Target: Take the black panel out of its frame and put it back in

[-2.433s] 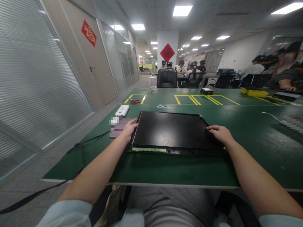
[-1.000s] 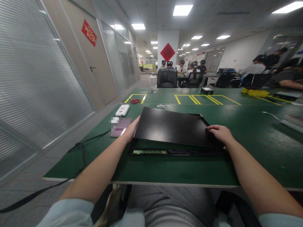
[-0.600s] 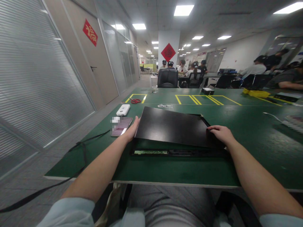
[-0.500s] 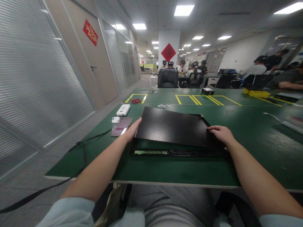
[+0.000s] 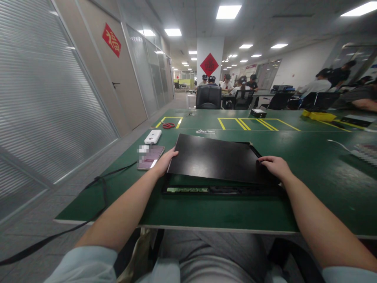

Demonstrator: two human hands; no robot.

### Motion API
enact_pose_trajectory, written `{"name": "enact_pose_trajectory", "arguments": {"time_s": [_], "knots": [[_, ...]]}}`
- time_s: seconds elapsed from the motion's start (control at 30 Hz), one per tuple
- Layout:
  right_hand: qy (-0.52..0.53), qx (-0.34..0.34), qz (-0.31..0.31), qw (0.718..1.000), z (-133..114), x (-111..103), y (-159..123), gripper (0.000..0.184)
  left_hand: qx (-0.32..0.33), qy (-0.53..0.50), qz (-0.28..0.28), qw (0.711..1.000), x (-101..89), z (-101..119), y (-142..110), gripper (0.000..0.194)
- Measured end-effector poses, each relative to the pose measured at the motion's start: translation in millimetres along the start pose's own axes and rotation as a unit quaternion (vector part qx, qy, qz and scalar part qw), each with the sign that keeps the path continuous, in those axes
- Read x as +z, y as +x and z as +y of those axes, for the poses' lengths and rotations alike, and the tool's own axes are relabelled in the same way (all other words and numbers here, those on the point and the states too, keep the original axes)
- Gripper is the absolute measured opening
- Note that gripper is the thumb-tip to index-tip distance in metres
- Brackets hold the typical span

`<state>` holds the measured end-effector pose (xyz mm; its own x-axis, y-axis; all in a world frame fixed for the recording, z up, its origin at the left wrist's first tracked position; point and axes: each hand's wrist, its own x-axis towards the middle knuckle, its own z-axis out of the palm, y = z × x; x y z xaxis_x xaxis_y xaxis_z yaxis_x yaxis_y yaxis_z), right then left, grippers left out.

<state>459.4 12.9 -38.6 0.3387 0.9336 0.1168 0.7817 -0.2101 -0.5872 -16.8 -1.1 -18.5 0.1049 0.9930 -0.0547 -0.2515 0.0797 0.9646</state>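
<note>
As ceiling lights point(image 5: 229, 12) shine in rows overhead, a long office recedes into the distance, with a glass partition point(image 5: 44, 98) and a beige door point(image 5: 123, 98) along the left. A white pillar point(image 5: 203, 45) beyond the table bears a red diamond-shaped sign point(image 5: 209, 65); near it, and at far right, several people point(image 5: 322, 82) are gathered around other workplaces.

Spanning the lower view is a green table point(image 5: 318, 169), smooth and slightly shiny, marked at its far side with yellow tape outlines point(image 5: 244, 124).

On the table, near the person, lies a shallow black frame point(image 5: 235, 190). Over it slants a thin, rectangular black panel point(image 5: 215, 159), glossy, with a soft pale glow reflected in it. Its left side is raised clear of the frame; its right side sits low, down at the frame. A green circuit strip point(image 5: 187, 190) shows along the near edge.

The left hand point(image 5: 167, 162) grips the panel's left edge, thumb on top, fingers hidden beneath. The right hand point(image 5: 274, 166) has its fingers bent and nearly together at the right edge; whether they hold panel or frame, I cannot tell.

Left of the panel lie a phone point(image 5: 153, 157), a white device point(image 5: 153, 136) and red-handled scissors point(image 5: 169, 125).
</note>
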Motion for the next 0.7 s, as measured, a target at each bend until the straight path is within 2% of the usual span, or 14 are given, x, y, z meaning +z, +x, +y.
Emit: {"name": "enact_pose_trajectory", "arguments": {"time_s": [0.33,0.5,0.7], "knots": [[-0.005,-0.002,0.010,1.000,2.4,1.2,2.1,0.030,-0.006,0.031,0.005,0.999,-0.5,2.4,-3.5,0.062],[-0.004,-0.001,0.008,1.000,2.2,1.2,1.9,0.031,0.006,0.013,-0.021,1.000,-1.7,0.2,-2.0,0.067],[0.001,-0.002,0.008,1.000,2.9,1.3,2.2,0.029,0.019,0.008,-0.023,1.000,-5.5,-2.3,1.3,0.070]]}}
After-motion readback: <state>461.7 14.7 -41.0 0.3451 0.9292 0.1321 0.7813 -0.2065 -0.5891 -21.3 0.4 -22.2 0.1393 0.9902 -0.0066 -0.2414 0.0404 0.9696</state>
